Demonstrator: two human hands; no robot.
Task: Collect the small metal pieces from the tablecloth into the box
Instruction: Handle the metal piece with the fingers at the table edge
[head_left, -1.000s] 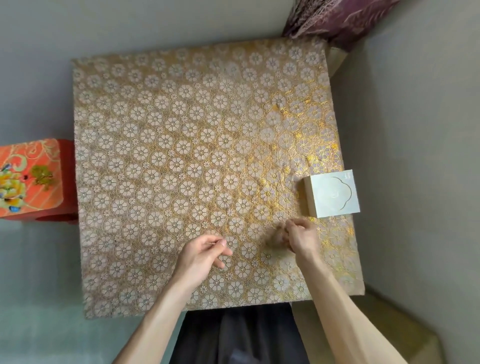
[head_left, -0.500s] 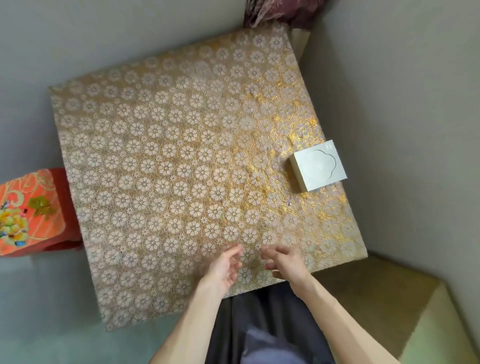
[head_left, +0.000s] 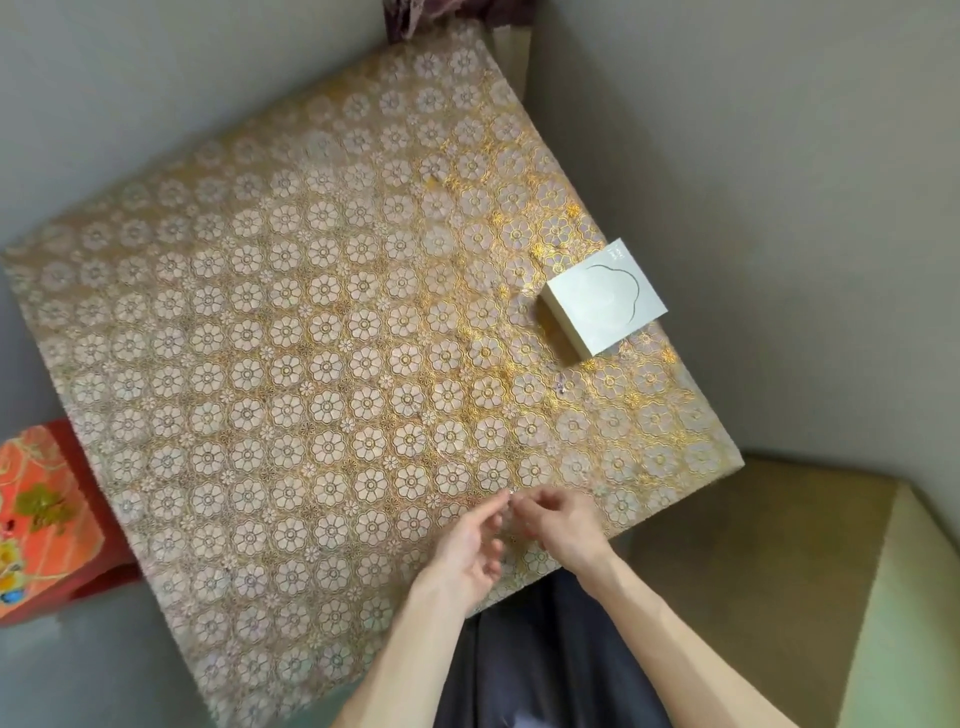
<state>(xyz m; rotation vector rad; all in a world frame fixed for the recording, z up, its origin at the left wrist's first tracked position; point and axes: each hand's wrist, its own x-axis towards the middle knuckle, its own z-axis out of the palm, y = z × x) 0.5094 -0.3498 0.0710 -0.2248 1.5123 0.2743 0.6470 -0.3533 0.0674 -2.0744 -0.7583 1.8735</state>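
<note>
A gold tablecloth (head_left: 322, 332) with white flower patterns covers the table. The white square box (head_left: 605, 296), lid closed, sits near the right edge. Tiny metal pieces (head_left: 561, 385) lie on the cloth just in front of the box; they are small and hard to make out. Both hands hover over the table's near edge, fingertips meeting. My right hand (head_left: 563, 525) has curled fingers that pinch a tiny glinting piece. My left hand (head_left: 467, 553) faces it palm up, index finger reaching to the right fingertips, the other fingers loosely curled.
A red and orange decorated box (head_left: 41, 519) stands left of the table. Grey walls close in behind and at the right. A tan cushioned seat (head_left: 753, 561) fills the lower right. Dark patterned fabric (head_left: 447, 10) hangs at the far corner.
Both hands drew back from the middle right of the cloth to the near edge and came together. The view swung, so the table now looks tilted.
</note>
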